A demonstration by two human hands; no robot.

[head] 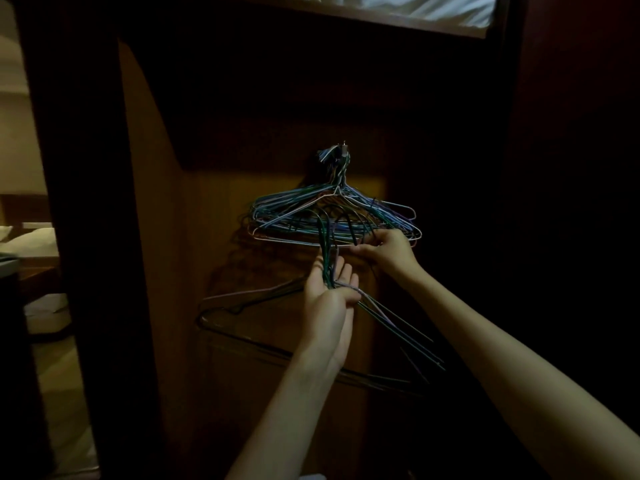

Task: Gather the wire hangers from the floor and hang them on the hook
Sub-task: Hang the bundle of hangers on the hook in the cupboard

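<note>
Lighting is poor; findings are limited accordingly. A bundle of hung hangers (pixel 332 216) is on the wall hook (pixel 343 147), fixed to the wooden panel (pixel 214 237); the necks crowd the hook closely and I cannot tell how much room is left on it. My left hand (pixel 330 292) holds a second bunch of loose hangers (pixel 346 306) at the twisted necks, thumb closed across them against the palm, fingers extended upward rather than wrapped. The triangular bodies of this bunch trail down and to both sides below my wrist. My right hand (pixel 386 251) is just beside the lower bars of the hung bundle, fingers curled and pinching the curved hook ends of the loose bunch; the exact number of wires pinched cannot be made out. Judgement: the step in hand is aligning these hook ends before lifting them on. To do it well, I should turn all hook ends to face one way, keep the necks pressed tight in the left palm so none slips, raise the bunch clear of the hung bars to avoid snagging, and seat the hooks over the wall hook fully before releasing either hand.
</note>
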